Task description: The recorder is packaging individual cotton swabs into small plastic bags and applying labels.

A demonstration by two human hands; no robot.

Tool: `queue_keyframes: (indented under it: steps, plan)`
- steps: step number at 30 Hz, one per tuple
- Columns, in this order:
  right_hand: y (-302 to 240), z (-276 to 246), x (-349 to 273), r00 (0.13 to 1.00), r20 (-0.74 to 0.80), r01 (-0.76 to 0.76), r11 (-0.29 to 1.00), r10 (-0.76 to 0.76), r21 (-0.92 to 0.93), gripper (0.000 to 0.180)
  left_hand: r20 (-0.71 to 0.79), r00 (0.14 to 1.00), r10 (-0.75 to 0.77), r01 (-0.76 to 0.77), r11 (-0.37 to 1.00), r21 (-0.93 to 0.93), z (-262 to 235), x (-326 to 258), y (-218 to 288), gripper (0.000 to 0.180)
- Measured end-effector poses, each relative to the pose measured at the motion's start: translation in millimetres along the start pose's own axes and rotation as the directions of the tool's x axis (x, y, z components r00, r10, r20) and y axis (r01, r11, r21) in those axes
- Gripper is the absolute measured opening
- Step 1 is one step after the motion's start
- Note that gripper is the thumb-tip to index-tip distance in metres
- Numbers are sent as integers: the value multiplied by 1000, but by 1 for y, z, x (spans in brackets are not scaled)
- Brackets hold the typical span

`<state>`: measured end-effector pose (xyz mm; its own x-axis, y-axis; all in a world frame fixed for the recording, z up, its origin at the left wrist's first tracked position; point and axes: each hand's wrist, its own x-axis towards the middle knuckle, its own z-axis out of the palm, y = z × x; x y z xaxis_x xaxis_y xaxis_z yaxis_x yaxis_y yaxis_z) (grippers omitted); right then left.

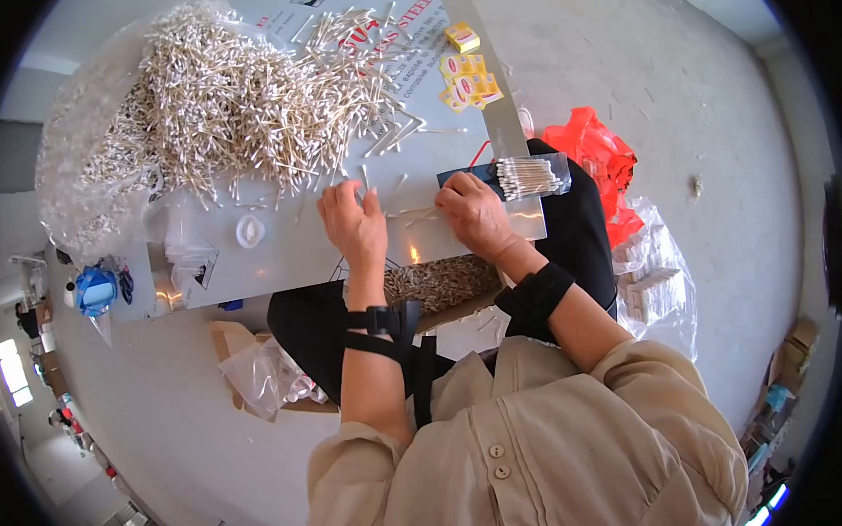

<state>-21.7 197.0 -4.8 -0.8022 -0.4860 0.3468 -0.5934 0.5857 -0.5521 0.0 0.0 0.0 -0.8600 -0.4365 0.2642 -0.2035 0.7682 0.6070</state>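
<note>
A big loose heap of cotton swabs [239,102] covers the left and middle of the table, partly inside a clear plastic bag [84,182]. My left hand [355,228] is at the heap's near edge, thumb and fingers closed around the lower end of a single cotton swab [365,177]. To its right, my right hand [475,213] rests low over the table with its fingers pressed together; what they hold is hidden. A few loose swabs [412,213] lie between the hands. Just beyond the right hand, a clear packet of swabs [529,178] lies on a dark blue pad [455,176].
Yellow cards [470,80] and a small yellow box [462,37] sit at the table's far right. A round white lid [249,232] lies left of my hands. Below the table edge is a box of swabs [445,285]. A red bag [592,155] is on the right.
</note>
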Motion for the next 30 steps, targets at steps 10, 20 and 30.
queue_keyframes:
  steps: [10, 20, 30]
  plan:
    - [7, -3, -8, 988, -147, -22, 982, 49, 185, 18, 514, 857, 37, -16, 999, -45, -38, 5, 30, 11]
    - [3, -3, -5, 990, -130, -18, 965, 54, 261, 12, 254, 932, 258, -254, 966, -50, -23, -25, 29, 22]
    - [5, -5, -7, 993, -80, -54, 946, 84, 320, 9, 316, 883, 347, -374, 927, 25, -11, -21, 27, 15]
